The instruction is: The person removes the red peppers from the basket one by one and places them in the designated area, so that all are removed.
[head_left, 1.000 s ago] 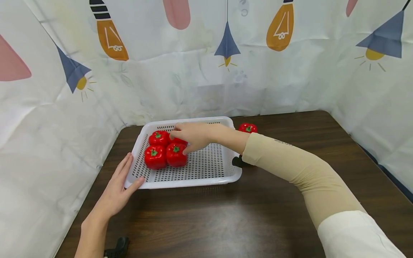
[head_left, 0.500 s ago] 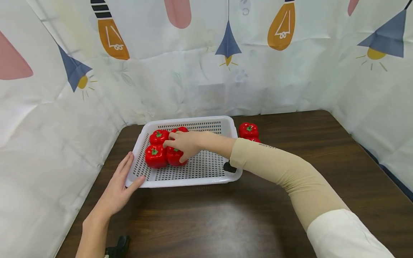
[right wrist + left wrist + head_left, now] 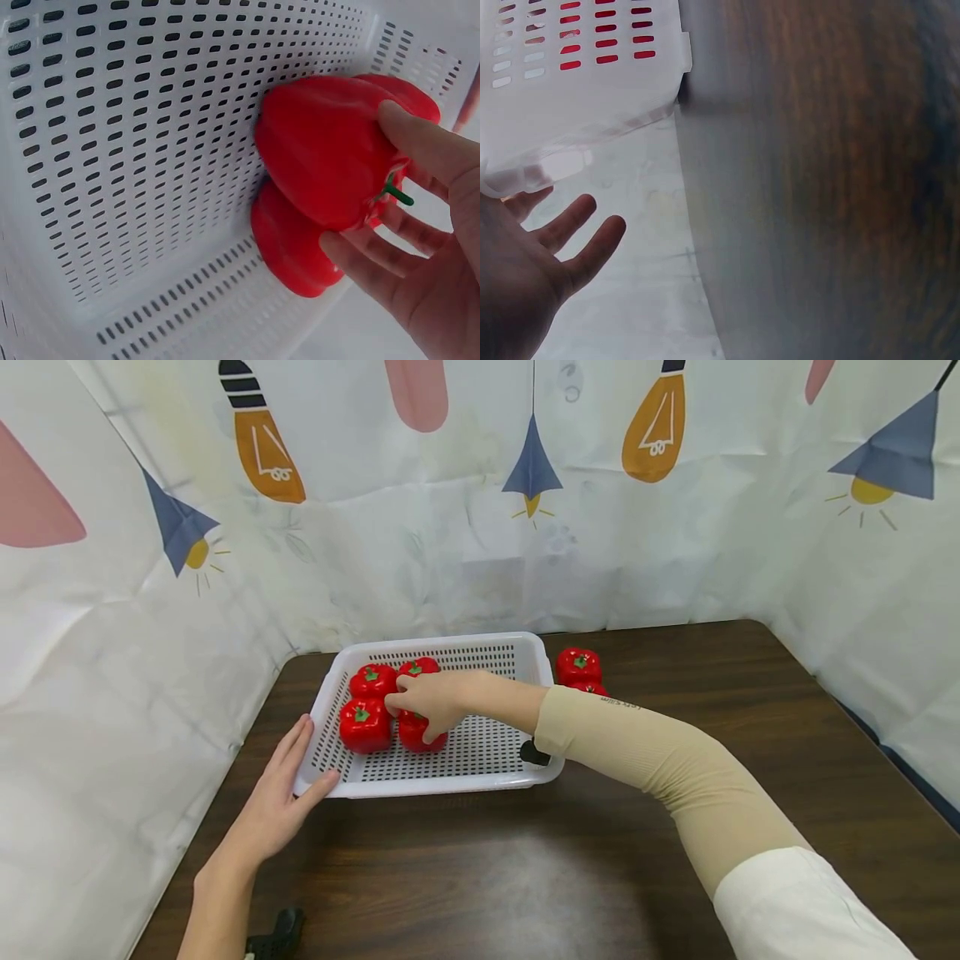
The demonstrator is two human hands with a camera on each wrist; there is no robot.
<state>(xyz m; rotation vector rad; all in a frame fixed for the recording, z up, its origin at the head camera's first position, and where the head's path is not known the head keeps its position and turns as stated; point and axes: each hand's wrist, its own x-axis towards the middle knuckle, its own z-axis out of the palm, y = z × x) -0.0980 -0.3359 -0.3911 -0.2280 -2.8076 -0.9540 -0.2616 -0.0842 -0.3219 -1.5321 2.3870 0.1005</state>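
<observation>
A white perforated plastic basket point(image 3: 450, 790) sits toward the back of the table with several red bell peppers grouped in its left half. My right hand point(image 3: 444, 697) reaches in from above and grips the front right bell pepper point(image 3: 322, 150), thumb on one side and fingers on the other around its green stem. Beside it is the front left bell pepper point(image 3: 363, 727), with a small gap between the two. Behind stand two more peppers, one at the back left point(image 3: 372, 681). My left hand point(image 3: 266, 806) rests at the basket's left front corner, fingers straight along the outer wall, thumb on the rim.
To the right of the basket, two red peppers point(image 3: 579, 667) stand on the dark wooden table point(image 3: 480, 877), the nearer one partly hidden by the right sleeve. A white patterned cloth point(image 3: 360, 568) hangs close behind and along both sides.
The right hand came down over the front right pepper and took hold of it, then shifted it slightly to the right, away from the front left pepper. The left hand stayed put.
</observation>
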